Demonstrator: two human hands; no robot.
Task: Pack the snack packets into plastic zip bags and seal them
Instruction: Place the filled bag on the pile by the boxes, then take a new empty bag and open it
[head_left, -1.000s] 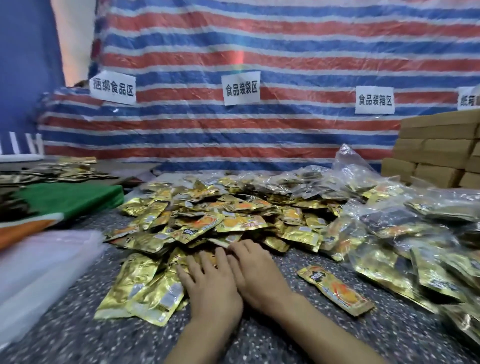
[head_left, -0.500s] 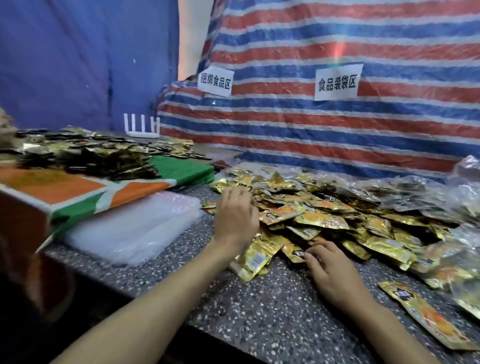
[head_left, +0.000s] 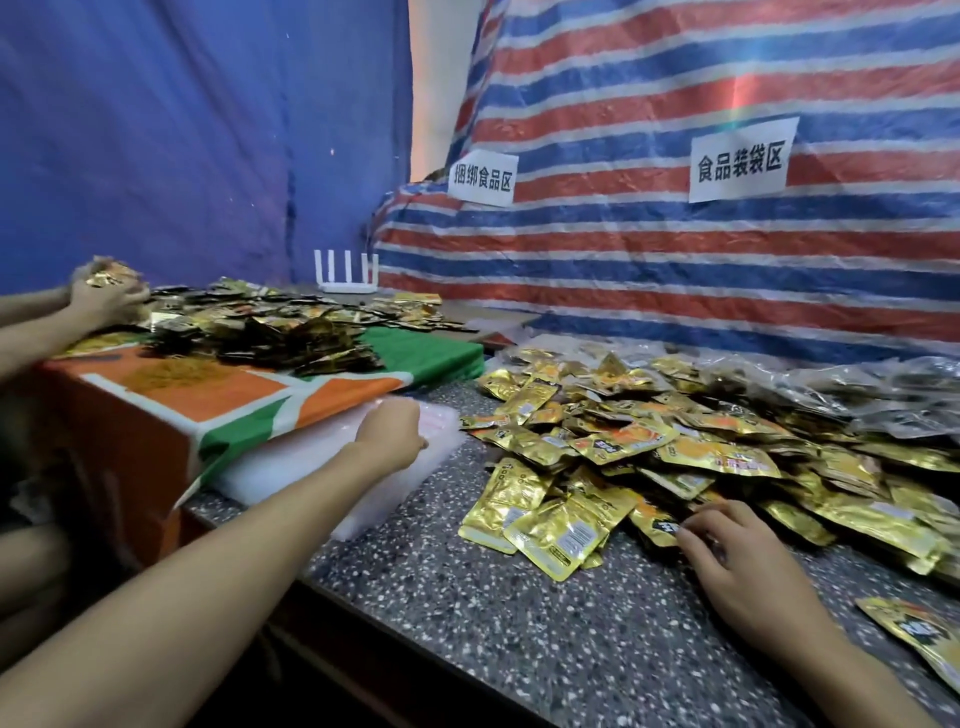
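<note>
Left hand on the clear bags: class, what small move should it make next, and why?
Probably lift one bag off the stack of clear zip bags and bring it beside the gold packets. The left hand is on that stack, while the right hand rests on the loose pile's near edge, with no empty bag near it.

Makeshift packing workshop: striped tarpaulin (head_left: 675, 270) walls, paper zone signs (head_left: 740, 161), heaped snack packets (head_left: 649, 447)

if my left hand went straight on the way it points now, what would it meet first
Most likely the stack of clear zip bags: the left hand is over it, though contact is unclear. Beyond lies the pile of gold snack packets.
</note>
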